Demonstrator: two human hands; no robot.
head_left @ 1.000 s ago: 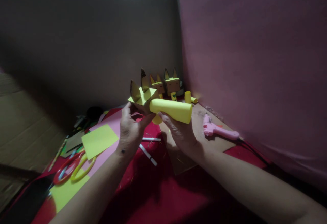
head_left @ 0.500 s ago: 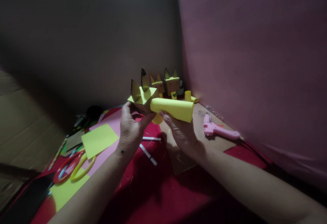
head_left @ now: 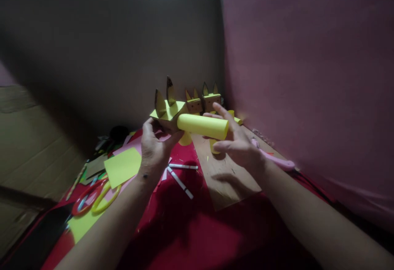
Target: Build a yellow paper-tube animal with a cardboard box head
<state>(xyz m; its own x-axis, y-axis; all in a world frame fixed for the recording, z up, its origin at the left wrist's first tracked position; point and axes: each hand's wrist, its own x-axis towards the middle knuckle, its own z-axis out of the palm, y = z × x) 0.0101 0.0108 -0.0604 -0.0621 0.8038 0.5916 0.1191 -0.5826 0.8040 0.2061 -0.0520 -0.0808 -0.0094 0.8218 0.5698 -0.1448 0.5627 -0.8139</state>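
Observation:
My left hand (head_left: 156, 145) grips the box-shaped head of a paper animal figure (head_left: 168, 112), made of cardboard with a yellow top and two pointed, dark-edged ears. From that head a long yellow paper tube (head_left: 203, 125) sticks out sideways to the right. Yellow tube-like pieces hang below, one near the head and one close to my right fingers. My right hand (head_left: 238, 143) has its fingers spread around the tube's far end; whether any finger touches it I cannot tell.
Two similar eared figures (head_left: 211, 101) stand at the back by the wall. A pink glue gun (head_left: 278, 161) lies at right, beside a cardboard sheet (head_left: 220, 192). White sticks (head_left: 181, 184) rest on the red cloth (head_left: 197, 237). Yellow paper (head_left: 121, 167) and scissors (head_left: 104, 198) lie at left.
My right hand has let go of the yellow tube and opened, shifting right and covering part of the glue gun. The view has shifted slightly; my left hand keeps its hold.

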